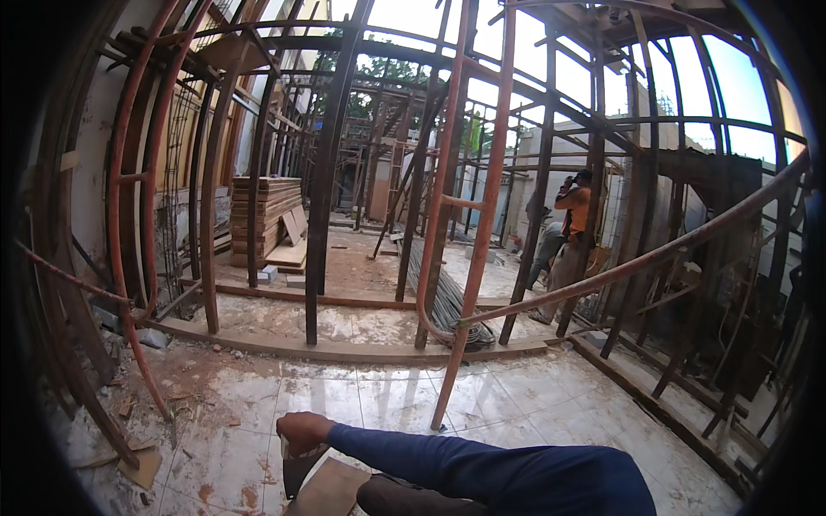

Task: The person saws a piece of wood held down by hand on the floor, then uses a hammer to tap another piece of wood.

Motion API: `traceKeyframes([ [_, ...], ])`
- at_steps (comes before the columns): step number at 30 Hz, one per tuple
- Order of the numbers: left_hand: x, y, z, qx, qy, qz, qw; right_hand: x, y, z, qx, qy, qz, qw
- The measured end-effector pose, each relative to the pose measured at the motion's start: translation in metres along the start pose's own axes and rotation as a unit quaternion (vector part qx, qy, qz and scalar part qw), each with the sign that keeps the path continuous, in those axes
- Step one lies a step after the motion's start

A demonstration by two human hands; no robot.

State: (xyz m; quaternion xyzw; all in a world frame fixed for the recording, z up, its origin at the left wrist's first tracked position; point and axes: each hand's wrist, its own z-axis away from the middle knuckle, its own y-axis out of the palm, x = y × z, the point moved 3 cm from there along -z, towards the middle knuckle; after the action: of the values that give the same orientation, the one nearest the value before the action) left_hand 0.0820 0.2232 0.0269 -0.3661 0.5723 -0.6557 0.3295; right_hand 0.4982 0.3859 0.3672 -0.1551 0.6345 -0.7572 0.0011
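Observation:
My right hand (pixel 303 432) is closed at the bottom of the view, at the end of a blue sleeve that reaches in from the lower right. It grips the pale handle of what looks like a hand saw, whose dark flat blade (pixel 301 471) points down toward the floor. Close beside the blade lies a brown board (pixel 333 490), partly cut off by the lower edge. My dark-trousered knee (pixel 409 497) shows to the right of that board. My left hand does not appear.
Orange scaffold frames (pixel 478 219) and dark upright posts (pixel 334 181) stand ahead. Wooden beams (pixel 361 348) cross the dirty tiled floor (pixel 387 404). Behind them are stacked planks (pixel 254 215), a bundle of metal rods (pixel 443 288) and a person in orange (pixel 578 206).

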Motion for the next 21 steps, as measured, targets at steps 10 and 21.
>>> traceKeyframes([
  [10,0.086,0.063,0.005,0.155,-0.082,0.056,0.983,-0.041,-0.008,0.057,0.026,-0.025,0.016,0.999],
  [21,0.058,-0.011,-0.040,-0.064,0.274,0.442,0.852,-0.071,-0.002,0.062,-0.025,-0.031,-0.050,0.998],
])
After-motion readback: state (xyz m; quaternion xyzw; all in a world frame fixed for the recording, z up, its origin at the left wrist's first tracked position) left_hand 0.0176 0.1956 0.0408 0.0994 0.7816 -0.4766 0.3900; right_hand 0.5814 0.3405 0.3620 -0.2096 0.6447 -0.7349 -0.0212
